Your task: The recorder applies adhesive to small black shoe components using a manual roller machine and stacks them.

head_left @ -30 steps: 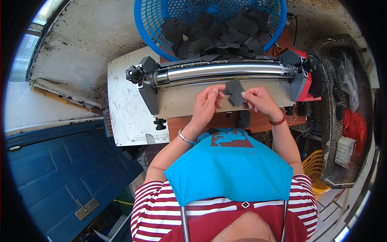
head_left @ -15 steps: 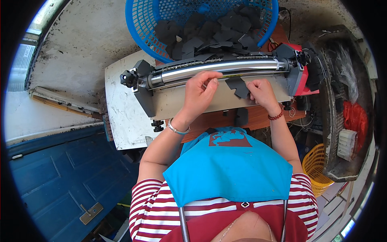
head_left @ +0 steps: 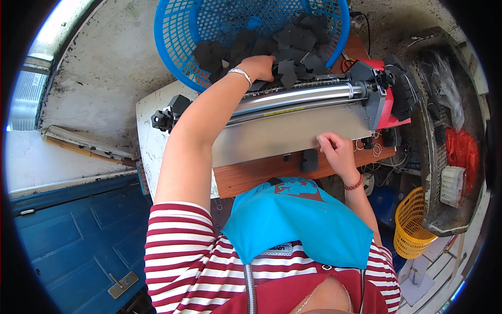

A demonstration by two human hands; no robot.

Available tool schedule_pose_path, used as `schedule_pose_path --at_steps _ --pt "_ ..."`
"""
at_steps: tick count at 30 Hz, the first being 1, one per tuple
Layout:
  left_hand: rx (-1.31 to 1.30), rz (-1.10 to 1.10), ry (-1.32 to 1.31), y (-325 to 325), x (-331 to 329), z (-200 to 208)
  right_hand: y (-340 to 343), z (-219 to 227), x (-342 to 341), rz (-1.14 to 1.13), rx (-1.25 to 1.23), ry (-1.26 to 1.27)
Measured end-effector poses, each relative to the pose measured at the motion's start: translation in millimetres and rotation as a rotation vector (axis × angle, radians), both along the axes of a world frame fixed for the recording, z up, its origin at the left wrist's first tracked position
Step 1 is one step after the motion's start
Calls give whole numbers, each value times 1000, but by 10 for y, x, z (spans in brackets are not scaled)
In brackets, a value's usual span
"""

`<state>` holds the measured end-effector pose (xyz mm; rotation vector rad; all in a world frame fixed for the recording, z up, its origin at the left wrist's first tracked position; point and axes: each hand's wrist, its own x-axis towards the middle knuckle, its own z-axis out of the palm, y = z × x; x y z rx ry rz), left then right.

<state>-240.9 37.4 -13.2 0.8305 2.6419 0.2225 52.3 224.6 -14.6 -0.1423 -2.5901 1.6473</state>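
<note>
The left hand (head_left: 260,68) reaches across the roller machine (head_left: 377,102) to the near side of a heap of dark grey flat pieces (head_left: 295,39). These lie in a blue plastic basket (head_left: 172,31) behind the machine, toward the far edge of the wooden desk (head_left: 251,178). Its fingertips are hidden among the pieces, so I cannot tell whether it is pinching one. The right hand (head_left: 340,156) hangs over the near edge of the machine's metal feed plate (head_left: 272,137), toward that plate's right end, thumb and forefinger drawn together and the other fingers curled in.

The chrome roller (head_left: 298,98) runs along the plate's far edge, with a black knob (head_left: 386,78) at its right end. A dark rounded pad (head_left: 309,160) sits at the desk's near edge, just below the plate. A yellow plastic basket (head_left: 401,225) stands beyond the desk's near right corner.
</note>
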Motion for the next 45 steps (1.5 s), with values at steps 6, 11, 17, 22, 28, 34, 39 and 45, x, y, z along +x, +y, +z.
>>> schedule_pose_path --at_steps 6,11,17,22,28,34,39,45 --pt "-17 91 158 -99 -453 -418 242 -217 528 -216 -120 -7" --pt "7 380 349 -624 -872 125 466 -660 802 -374 -203 -214" --pt "119 439 480 -1404 -1035 365 456 -1192 853 -364 84 -217" --pt "52 552 575 -1386 -696 569 240 -1298 778 -176 522 -454" --pt "344 201 398 -984 -271 1078 4 -1302 673 -45 585 -466" --pt "865 -185 -315 -523 1245 1653 1 -1465 610 -74 478 -450" --pt "725 -228 -994 -384 2340 978 -21 -1409 577 -108 374 -498" --pt "502 -69 -584 -143 2924 -854 81 -1726 576 -93 300 -615"
